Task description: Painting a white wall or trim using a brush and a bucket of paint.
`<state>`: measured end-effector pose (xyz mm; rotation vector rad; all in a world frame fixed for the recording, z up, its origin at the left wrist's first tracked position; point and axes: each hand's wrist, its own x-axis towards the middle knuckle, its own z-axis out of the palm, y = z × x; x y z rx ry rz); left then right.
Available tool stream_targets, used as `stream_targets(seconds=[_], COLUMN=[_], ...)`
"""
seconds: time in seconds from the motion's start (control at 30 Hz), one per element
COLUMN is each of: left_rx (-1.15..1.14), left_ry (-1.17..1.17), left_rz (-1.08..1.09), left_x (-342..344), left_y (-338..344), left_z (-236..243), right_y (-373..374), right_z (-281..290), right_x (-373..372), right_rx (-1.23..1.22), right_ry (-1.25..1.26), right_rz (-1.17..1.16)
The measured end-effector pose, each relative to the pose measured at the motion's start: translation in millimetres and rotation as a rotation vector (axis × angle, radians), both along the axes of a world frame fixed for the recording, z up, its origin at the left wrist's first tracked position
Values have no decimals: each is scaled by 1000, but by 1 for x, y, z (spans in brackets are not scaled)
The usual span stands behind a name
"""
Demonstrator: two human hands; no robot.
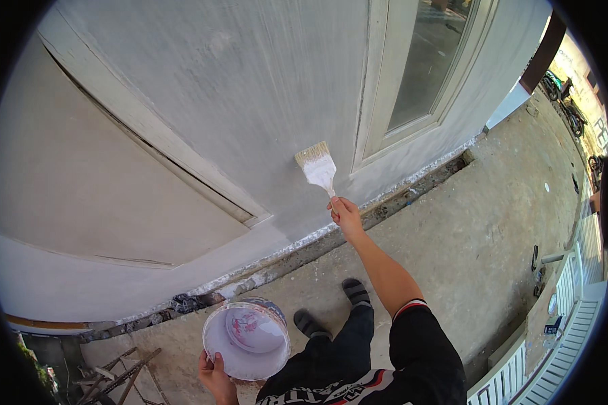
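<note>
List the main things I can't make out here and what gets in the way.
All in the head view:
Left hand: some fingers are hidden behind the bucket; the forearm is cut off by the lower edge.
Brush: the gripped part of its handle is covered by the right hand.
Window: reflections on the glass hide what lies behind.
Motorbikes: too small, near the right rim, for detail.

The brush [321, 170] is straw-coloured at the tip, white below. The bucket [212, 339] is pale lilac-white within, marked by a pinkish-red pattern. The wall [257, 121] is grey with paler streaks, the window frame [377, 88] cream. The shirt [422, 351] is black, its cuff edged red and white; the sandals [356, 292] are striped dark grey.
</note>
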<state>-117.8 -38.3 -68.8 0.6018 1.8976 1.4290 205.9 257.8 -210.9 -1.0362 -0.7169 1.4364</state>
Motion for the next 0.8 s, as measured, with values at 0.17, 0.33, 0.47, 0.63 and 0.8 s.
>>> stream_targets(seconds=[0.17, 0.33, 0.47, 0.63, 0.8], left_rx=[-72, -31, 8, 75, 122], left_ry=[4, -62, -60, -105, -48], left_rz=[-35, -47, -76, -94, -109], left_x=[-1, -9, -16, -31, -35], left_y=[5, 0, -7, -17, -21], left_z=[-4, -5, 3, 7, 24], right_y=[-33, -36, -15, -5, -19], right_z=[-69, -58, 19, 170, 350], right_x=[-13, -21, -20, -3, 6], right_rx=[-224, -499, -482, -432, -258], right_ry=[29, -48, -74, -129, -166], right_rz=[-45, -15, 28, 108, 140])
